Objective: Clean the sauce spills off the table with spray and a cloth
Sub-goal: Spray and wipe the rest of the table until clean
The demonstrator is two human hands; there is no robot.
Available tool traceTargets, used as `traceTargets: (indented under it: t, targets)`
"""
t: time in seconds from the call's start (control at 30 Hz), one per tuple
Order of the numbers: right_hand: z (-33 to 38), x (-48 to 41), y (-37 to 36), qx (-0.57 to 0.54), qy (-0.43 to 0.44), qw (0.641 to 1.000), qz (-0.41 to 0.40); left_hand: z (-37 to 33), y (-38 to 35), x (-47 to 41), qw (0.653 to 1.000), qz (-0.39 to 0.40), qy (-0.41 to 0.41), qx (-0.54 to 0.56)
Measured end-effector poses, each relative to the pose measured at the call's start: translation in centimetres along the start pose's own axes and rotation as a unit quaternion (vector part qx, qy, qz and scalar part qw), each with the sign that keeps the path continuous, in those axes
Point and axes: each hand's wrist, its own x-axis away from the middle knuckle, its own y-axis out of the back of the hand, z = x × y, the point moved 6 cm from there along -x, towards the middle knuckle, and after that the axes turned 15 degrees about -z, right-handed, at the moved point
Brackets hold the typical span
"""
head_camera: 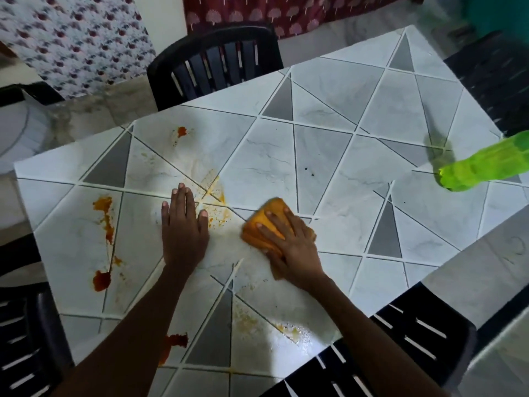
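The folded orange cloth point(264, 222) lies near the middle of the table point(357, 110), its long axis going away from the person. The right hand point(292, 253) presses it with straight, spread fingers. The left hand point(183, 233) lies flat and open beside a yellow smear point(214, 196). Red-orange spills point(104, 222) are toward the left edge. The green bottle point(481, 167) is at the right edge, well apart, with bare table between

Glossy marble-look table point(329, 90), soft orange cloth point(264, 222), translucent green plastic bottle point(483, 164)
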Motion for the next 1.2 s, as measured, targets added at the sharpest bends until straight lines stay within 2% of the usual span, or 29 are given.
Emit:
traceTargets:
  t: [0.03,0.1,0.17,0.27,0.33,0.4,0.5,0.57,0.67,0.77,0.83,0.9,1.0,1.07,1.13,1.2]
  targets:
    - [-2.0,0.5,0.6,0.006,-0.023,1.000,-0.011,0.0,0.0,-0.1,1.000,-0.001,-0.002,-0.005]
    - [-7.2,-0.5,2.0,0.036,-0.127,0.990,-0.044,-0.2,-0.2,0.0,1.000,0.002,-0.008,-0.010]
    - [-11.3,-4.6,3.0,0.058,-0.227,0.968,-0.086,-0.1,-0.1,-0.2,1.000,-0.001,-0.004,-0.007]
    - [-12.3,-13.3,2.8,0.058,-0.299,0.945,-0.118,0.1,-0.2,0.0,1.000,0.001,-0.004,0.000]
    - [-9.7,-18.0,0.7,0.049,-0.267,0.958,-0.087,0.0,-0.1,-0.1,1.000,-0.003,-0.010,0.001]
    - [-4.8,-19.2,-1.7,0.029,-0.170,0.984,-0.048,0.2,-0.1,0.0,1.000,-0.002,-0.012,0.000]
    - [1.4,-13.4,-2.8,0.001,-0.019,1.000,-0.004,0.4,-0.1,0.1,1.000,-0.004,-0.010,-0.004]
    - [1.9,-7.5,-1.7,0.000,0.037,0.999,0.019,0.3,-0.1,0.1,1.000,0.000,-0.009,-0.006]
    - [-4.2,-2.7,1.1,0.017,-0.004,1.000,0.002,0.0,-0.2,0.1,1.000,0.003,-0.012,-0.010]
    - [-10.0,-5.6,2.0,0.066,-0.137,0.987,-0.046,0.0,-0.4,0.0,1.000,0.004,-0.015,-0.012]
    - [-8.9,-8.5,1.2,0.079,-0.196,0.975,-0.073,0.1,-0.4,0.1,1.000,0.001,-0.017,-0.009]
    - [-5.1,-9.2,-0.2,0.061,-0.178,0.978,-0.085,0.3,-0.3,0.3,1.000,0.001,-0.015,0.000]
    - [1.3,-4.2,-0.9,0.024,-0.023,0.998,-0.051,0.3,-0.2,0.5,1.000,0.012,-0.010,0.002]
    - [2.3,1.5,-0.3,0.013,0.037,0.999,-0.002,0.2,-0.2,0.6,1.000,0.026,-0.002,-0.001]
    - [-0.2,6.2,1.6,-0.004,0.026,1.000,-0.001,-0.1,-0.2,1.0,0.999,0.032,0.018,0.017]
    - [-5.5,8.7,4.1,0.020,-0.056,0.998,-0.034,-0.8,-0.1,2.3,0.999,0.027,0.021,0.038]
